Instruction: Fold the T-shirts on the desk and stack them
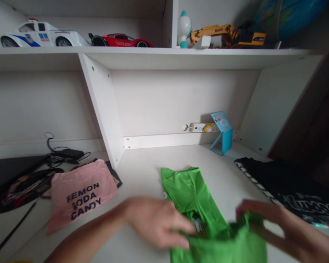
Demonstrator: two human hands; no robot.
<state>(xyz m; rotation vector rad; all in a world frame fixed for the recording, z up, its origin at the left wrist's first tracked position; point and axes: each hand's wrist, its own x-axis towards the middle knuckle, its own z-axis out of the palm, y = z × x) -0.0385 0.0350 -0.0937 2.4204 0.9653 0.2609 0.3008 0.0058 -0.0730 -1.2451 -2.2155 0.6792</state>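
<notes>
A green T-shirt lies on the white desk in front of me, its near part lifted and folded over. Part of a print shows in the gap between the layers. My left hand is closed at the left of the raised fold, with the cloth at its fingertips; motion blurs it. On the right side, my right hand pinches a bunched edge of the same shirt between thumb and fingers. The shirt's lowest part runs out of view at the bottom.
To the left lies a folded pink T-shirt with black lettering, beside a dark round item and cables. Dark folded clothing lies at right. Behind stand a blue card stand and a power strip. Toy vehicles line the shelf above.
</notes>
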